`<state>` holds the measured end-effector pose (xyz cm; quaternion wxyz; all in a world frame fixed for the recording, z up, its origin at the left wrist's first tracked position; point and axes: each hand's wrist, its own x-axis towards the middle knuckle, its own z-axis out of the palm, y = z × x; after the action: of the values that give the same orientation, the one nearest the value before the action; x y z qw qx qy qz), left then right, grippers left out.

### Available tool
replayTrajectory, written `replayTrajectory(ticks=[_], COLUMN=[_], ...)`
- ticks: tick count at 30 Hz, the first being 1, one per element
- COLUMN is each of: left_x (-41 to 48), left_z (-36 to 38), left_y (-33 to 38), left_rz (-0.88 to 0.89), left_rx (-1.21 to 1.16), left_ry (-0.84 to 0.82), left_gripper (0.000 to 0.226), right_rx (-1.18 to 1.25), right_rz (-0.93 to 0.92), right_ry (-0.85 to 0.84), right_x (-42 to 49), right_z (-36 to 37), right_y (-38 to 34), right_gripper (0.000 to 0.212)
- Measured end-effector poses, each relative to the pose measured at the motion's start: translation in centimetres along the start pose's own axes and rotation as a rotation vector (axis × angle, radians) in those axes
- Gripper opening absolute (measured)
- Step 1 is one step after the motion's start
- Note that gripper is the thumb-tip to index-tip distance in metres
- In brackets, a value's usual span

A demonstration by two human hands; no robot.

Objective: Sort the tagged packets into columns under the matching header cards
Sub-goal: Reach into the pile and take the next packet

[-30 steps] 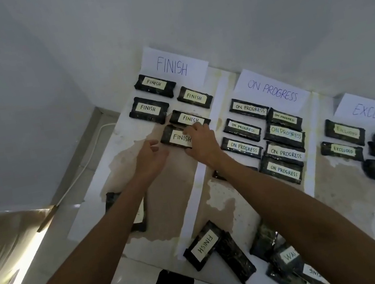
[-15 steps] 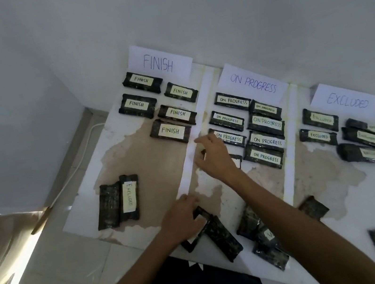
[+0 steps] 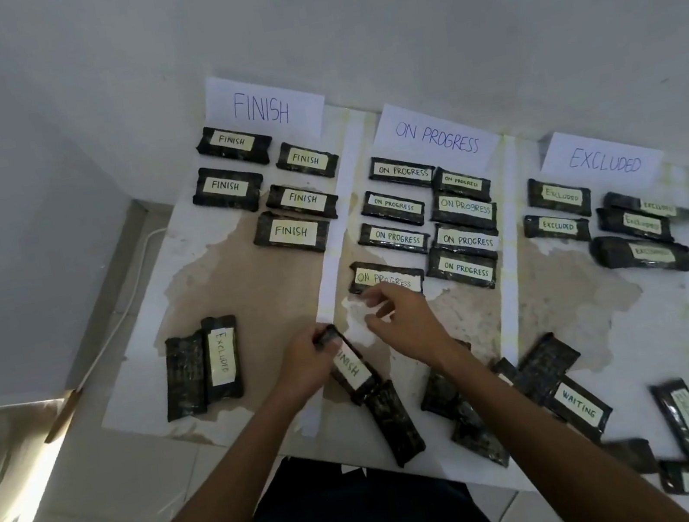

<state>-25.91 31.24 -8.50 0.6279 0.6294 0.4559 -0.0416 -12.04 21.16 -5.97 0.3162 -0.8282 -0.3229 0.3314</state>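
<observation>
A person's left hand (image 3: 304, 361) closes its grip on a FINISH packet (image 3: 351, 366) low on the surface (image 3: 218, 282), below the FINISH card (image 3: 262, 108). The right hand (image 3: 408, 323) hovers beside it, fingers loosely spread, holding nothing.

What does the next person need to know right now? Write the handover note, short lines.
Left hand: gripping the top end of a dark foil packet tagged FINISH on the white table.
Right hand: open, empty, just below the lowest ON PROGRESS packet.
Done: five packets under the white FINISH header card, eight under the ON PROGRESS card, several under the EXCLUDED card.
Left: place the held packet in the FINISH column; move the stray EXCLUDED packet at lower left; sort the near-edge pile, including a WAITING packet.
</observation>
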Motion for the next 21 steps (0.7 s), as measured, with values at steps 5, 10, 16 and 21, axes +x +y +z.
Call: replayTrajectory(ticks=[5, 10, 16, 21], left_x=[0.5, 0.6, 0.9, 1.4], left_z=[-1.3, -2.9, -4.2, -5.0], left_y=[0.5, 0.8, 1.1, 0.7], left_rz=[-0.072, 0.055, 0.112, -0.027], left_rx=[-0.170, -0.086, -0.004, -0.247], left_ry=[0.017, 0.077, 0.031, 0.148], left_gripper=[0.009, 0.029, 0.034, 0.025], right_rx=[-0.107, -0.033, 0.240, -0.013], right_rz=[-0.067, 0.005, 0.143, -0.040], right_ry=[-0.146, -0.136, -0.133, -0.110], right_x=[-1.4, -1.3, -0.3, -0.3], right_z=[2.1, 3.5, 4.0, 4.4], right_y=[-0.6, -1.4, -2.3, -3.7], right_gripper=[0.046, 0.045, 0.033, 0.054])
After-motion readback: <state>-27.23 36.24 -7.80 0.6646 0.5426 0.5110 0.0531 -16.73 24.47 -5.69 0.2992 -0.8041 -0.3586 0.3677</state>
